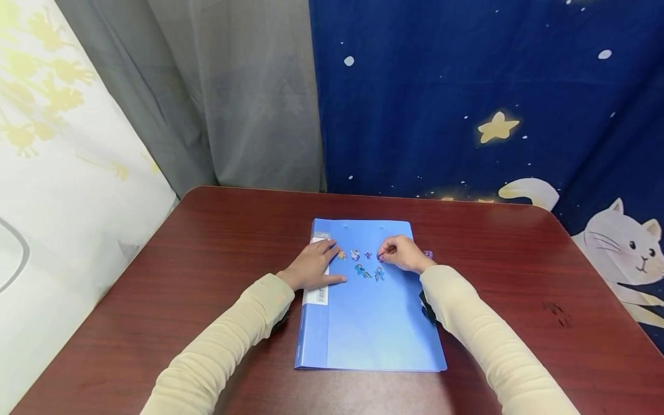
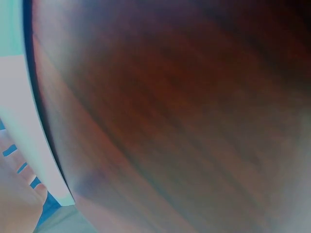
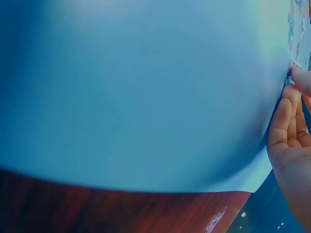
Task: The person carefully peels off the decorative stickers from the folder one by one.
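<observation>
A blue folder point(image 1: 384, 328) lies on the table with small colourful cartoon stickers on its upper half. My left hand point(image 1: 313, 265) rests spread on the folder's spine side, its fingertips beside an orange-yellow sticker point(image 1: 342, 255). With thumb and index finger my right hand point(image 1: 404, 253) pinches a small purple sticker point(image 1: 380, 259) against the cover; in the right wrist view its other fingers are bent. Left of that pinch are a white-purple sticker point(image 1: 355, 255) and a small purple one point(image 1: 368, 255). Just below lie two blue stickers, a left one point(image 1: 362, 270) and a right one point(image 1: 380, 274).
A purple piece point(image 1: 428, 254) lies on the brown table point(image 1: 233, 242) just past the folder's right edge, beside my right wrist. A white label point(image 1: 316, 295) runs along the spine. Behind the table hang a grey curtain point(image 1: 259, 92) and a blue starry one point(image 1: 415, 115).
</observation>
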Motion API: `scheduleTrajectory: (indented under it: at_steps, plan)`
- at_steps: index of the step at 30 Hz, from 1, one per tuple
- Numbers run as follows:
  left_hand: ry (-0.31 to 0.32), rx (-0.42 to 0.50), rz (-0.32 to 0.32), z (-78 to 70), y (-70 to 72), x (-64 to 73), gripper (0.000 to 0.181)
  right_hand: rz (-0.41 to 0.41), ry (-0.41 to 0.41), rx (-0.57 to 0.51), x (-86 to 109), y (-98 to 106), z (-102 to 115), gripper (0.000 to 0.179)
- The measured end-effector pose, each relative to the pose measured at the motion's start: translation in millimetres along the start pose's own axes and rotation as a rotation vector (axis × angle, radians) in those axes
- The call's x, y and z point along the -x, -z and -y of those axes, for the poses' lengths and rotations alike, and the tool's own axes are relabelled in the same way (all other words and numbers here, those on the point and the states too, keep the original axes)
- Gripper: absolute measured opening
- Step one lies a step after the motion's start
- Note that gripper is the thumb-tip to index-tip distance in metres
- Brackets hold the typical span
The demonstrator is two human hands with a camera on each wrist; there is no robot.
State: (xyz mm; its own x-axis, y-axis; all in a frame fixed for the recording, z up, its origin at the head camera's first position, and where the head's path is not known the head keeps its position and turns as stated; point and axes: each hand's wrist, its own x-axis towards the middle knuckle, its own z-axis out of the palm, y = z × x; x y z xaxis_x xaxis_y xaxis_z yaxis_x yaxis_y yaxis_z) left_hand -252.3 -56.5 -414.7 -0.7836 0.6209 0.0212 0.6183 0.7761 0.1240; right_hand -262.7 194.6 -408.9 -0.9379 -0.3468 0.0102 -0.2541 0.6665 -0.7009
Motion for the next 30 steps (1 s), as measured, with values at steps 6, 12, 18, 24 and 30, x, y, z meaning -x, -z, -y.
scheduleTrajectory:
  at_steps: [6,12,18,24,30]
  plan:
    - [0.007,0.009,0.007,0.3,-0.3,-1.1,0.08,-0.025,-0.044,-0.053,5.2,4,0,0.004]
    - [0.016,0.002,0.011,0.2,-0.9,-0.2,0.08,-0.049,-0.055,-0.091,14.7,9,-5,0.006]
    - [-0.009,0.026,-0.005,-1.3,2.4,1.8,0.078,-0.141,-0.07,-0.129,27.7,23,-19,0.015]
    - [-0.021,0.04,-0.006,-1.0,4.3,3.0,0.077,-0.218,-0.102,-0.109,38.6,41,-36,0.011]
    - [-0.027,0.042,-0.007,-1.5,4.9,2.7,0.076,-0.23,-0.159,-0.084,49.8,58,-50,0.011]
